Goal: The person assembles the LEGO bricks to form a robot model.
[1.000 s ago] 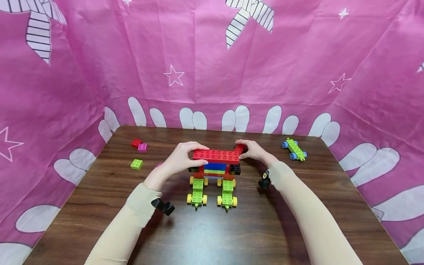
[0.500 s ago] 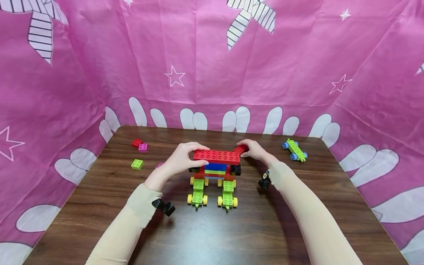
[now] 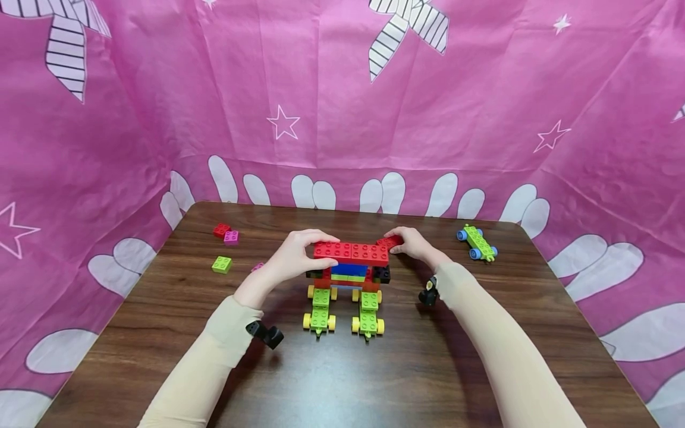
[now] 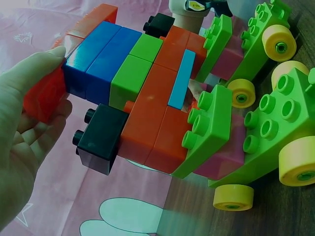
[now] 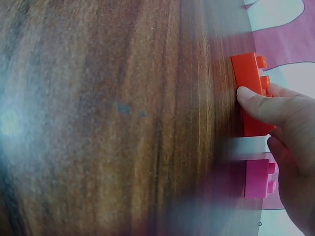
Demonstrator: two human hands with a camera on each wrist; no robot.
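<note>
We see the bench (image 3: 332, 380) stretch well towards us, its far edge behind the wheeled brick model (image 3: 349, 271) standing mid-bench. The left hand (image 3: 293, 254), cropped in its wrist view, pinches the model's red top (image 3: 360, 253); the right hand (image 3: 413, 242) pinches a red brick (image 5: 247, 76), partly hidden in the head view. Only the right wrist view shows the pink brick (image 5: 257, 178) just beside it.
</note>
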